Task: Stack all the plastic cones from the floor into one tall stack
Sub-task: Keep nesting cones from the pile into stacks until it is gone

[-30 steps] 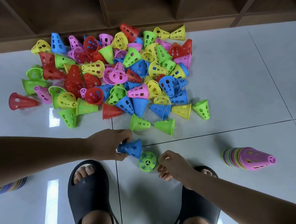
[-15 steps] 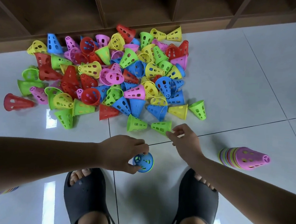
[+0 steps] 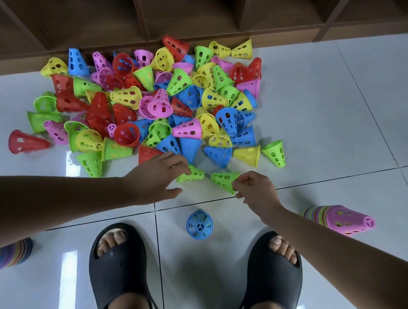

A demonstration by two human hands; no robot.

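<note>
A big heap of loose plastic cones (image 3: 153,97) in red, yellow, green, blue and pink covers the floor ahead. Two green cones lie at its near edge. My left hand (image 3: 158,177) reaches over the left green cone (image 3: 194,175), fingers on its wide end and thumb spread below. My right hand (image 3: 253,191) pinches the rim of the right green cone (image 3: 223,179). A blue cone (image 3: 199,225) stands upright between my feet, with green showing through its holes.
A lying stack topped by a pink cone (image 3: 338,219) is on the floor at the right. Another multicoloured stack (image 3: 2,256) lies at the lower left under my left arm. Brown wooden shelving (image 3: 208,12) runs along the far edge. My feet wear black sandals (image 3: 120,269).
My left hand let go of the blue cone, which now stands on the green one between my feet, and moved forward to a green cone. My right hand took hold of the other green cone.
</note>
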